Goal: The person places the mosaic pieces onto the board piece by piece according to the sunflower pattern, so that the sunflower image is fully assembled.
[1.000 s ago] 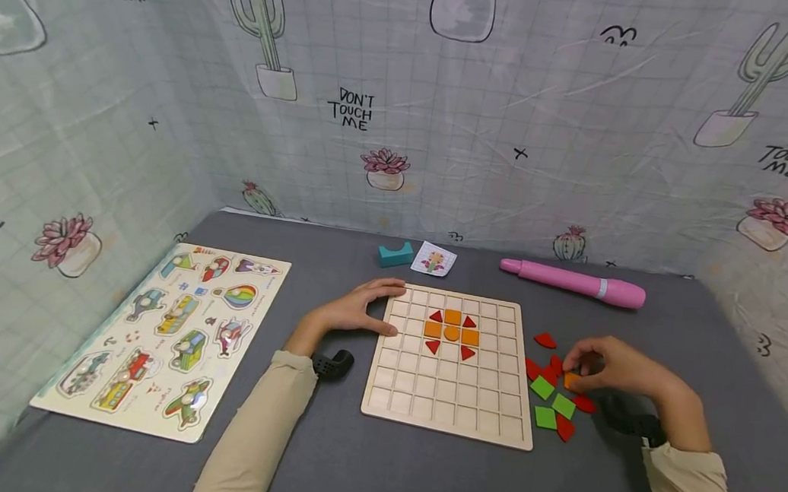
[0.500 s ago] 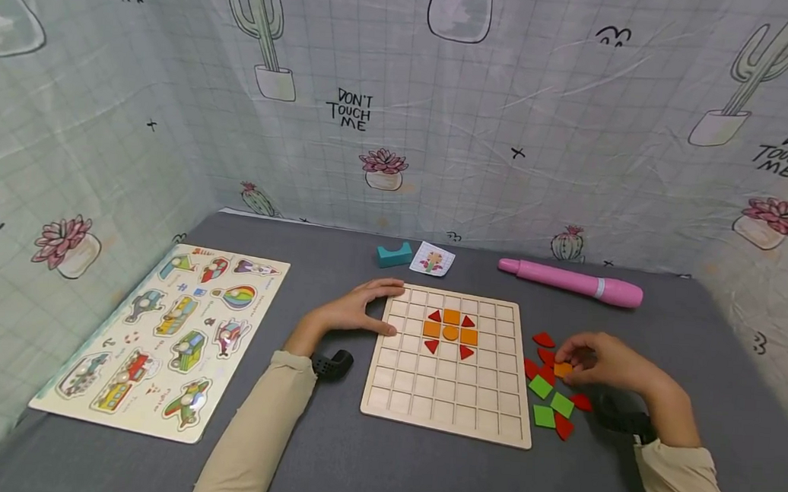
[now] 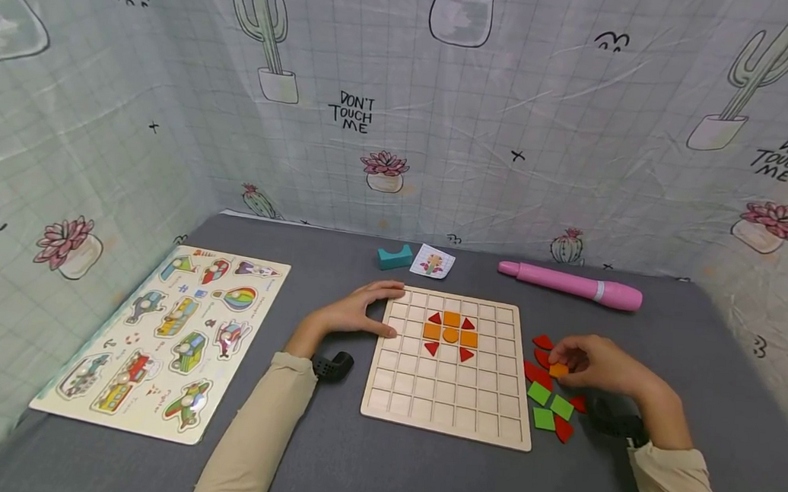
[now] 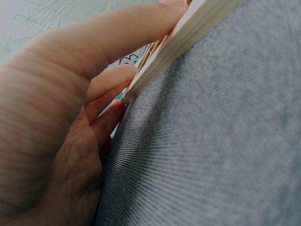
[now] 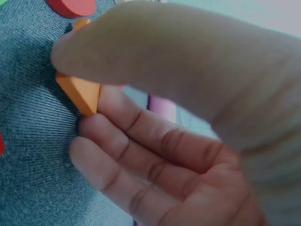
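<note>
Grey cloth covers the table [image 3: 352,456], and at its left lies a picture puzzle [image 3: 166,335] with vehicle pieces, well apart from the hands. Next comes the left hand [image 3: 355,312], which rests at the left edge of the grid board [image 3: 448,398]: the fingers lie over the far left corner and the thumb against the side, seen close in the left wrist view as fingers [image 4: 113,35] curled round the board's edge [image 4: 178,40], so it grips the board. Behind the board sit a teal block [image 3: 394,255] and a small card [image 3: 433,261]. On the board a flower pattern [image 3: 451,333] of orange squares and red triangles fills cells near the far middle. Just right of the board is a loose cluster of red and green tiles [image 3: 548,398], and at its far side the right hand [image 3: 594,364] pinches an orange tile [image 3: 558,370] between thumb and fingertips, low over the cloth; the right wrist view shows the tile [image 5: 80,94] nipped at its edges. It looks a thin, stiff, light wooden piece, smooth enough to slip, so the edges are probably the best hold. The tile is within the right hand and well apart from the left. Farther back and right lies a pink pen [image 3: 573,285].
</note>
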Motion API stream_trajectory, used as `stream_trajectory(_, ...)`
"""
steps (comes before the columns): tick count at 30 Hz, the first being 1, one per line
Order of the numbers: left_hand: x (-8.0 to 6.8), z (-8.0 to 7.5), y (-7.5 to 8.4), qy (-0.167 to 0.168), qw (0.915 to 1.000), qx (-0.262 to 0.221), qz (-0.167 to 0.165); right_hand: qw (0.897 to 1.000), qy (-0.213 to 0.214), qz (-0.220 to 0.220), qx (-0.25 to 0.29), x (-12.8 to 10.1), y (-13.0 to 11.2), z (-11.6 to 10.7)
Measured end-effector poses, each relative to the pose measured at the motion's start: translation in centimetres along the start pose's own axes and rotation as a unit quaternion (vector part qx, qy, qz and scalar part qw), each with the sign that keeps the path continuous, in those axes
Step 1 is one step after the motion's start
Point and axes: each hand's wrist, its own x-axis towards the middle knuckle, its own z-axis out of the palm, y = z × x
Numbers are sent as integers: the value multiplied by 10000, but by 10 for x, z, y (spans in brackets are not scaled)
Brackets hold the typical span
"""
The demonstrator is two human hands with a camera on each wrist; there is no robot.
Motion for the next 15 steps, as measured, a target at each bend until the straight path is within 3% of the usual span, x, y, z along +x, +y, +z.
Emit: stream_trajectory(15,-1,-1,0,-36,9999,55,-76,9963,370,-781,-1,11,-8,8)
